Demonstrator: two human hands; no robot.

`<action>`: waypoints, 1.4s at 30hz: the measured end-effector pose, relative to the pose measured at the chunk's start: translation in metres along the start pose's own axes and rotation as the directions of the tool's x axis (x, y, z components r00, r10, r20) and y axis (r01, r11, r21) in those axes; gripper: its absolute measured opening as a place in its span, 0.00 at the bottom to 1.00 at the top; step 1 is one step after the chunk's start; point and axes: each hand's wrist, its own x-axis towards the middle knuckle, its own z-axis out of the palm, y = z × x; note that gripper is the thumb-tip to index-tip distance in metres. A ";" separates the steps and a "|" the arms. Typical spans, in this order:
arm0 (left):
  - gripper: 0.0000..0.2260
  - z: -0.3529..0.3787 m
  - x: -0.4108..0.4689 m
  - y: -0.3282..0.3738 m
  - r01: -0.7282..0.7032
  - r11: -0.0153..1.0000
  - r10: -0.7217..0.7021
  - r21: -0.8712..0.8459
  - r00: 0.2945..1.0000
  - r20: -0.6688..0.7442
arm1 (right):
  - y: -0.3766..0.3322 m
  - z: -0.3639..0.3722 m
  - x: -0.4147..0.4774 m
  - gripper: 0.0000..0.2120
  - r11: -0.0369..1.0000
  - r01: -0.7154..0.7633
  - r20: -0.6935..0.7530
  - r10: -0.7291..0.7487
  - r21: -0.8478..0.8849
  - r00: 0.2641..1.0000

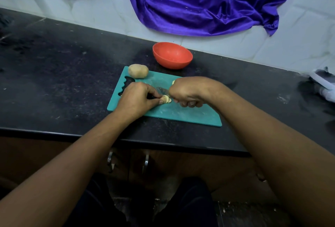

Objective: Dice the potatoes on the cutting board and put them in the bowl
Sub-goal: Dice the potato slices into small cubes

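Forearms (72,163) above black countertop (54,81), teal cutting board (181,112), purple cloth (199,0) behind

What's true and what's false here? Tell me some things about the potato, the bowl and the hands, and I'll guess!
1. A whole potato lies on the board. True.
2. The bowl is blue. False: it is red.
3. The right hand grips a knife. True.
4. The bowl stands on the board. False: it stands on the counter, behind the board.
5. The left hand pinches the cut pieces with its fingers. True.
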 end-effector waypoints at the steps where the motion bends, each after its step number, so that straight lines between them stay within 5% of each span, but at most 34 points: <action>1: 0.05 0.000 0.000 0.000 -0.003 1.000 0.003 0.002 1.000 -0.006 | -0.001 0.003 -0.002 0.10 1.000 0.010 -0.020 -0.010 -0.024 1.000; 8: 0.04 0.002 -0.001 0.000 -0.007 1.000 0.007 0.009 0.999 -0.042 | -0.004 0.026 -0.008 0.13 0.991 0.031 -0.153 -0.051 -0.129 0.987; 18: 0.03 0.003 -0.003 0.001 -0.010 0.998 0.013 0.055 0.998 -0.054 | -0.013 0.013 -0.018 0.18 0.978 0.053 -0.129 -0.080 -0.201 0.988; 21: 0.02 0.004 -0.003 0.000 -0.019 0.998 0.022 0.057 0.998 -0.053 | -0.011 0.026 -0.013 0.12 0.968 0.049 -0.173 -0.094 -0.247 0.980; 30: 0.04 0.005 -0.002 0.001 -0.026 0.999 0.028 0.040 0.998 -0.059 | -0.002 0.052 -0.012 0.15 0.995 0.015 -0.258 -0.039 -0.097 0.965; 42: 0.05 0.006 -0.004 -0.002 -0.035 0.999 0.037 0.027 0.997 -0.073 | 0.005 0.090 -0.014 0.14 0.958 0.007 -0.390 -0.123 -0.287 0.912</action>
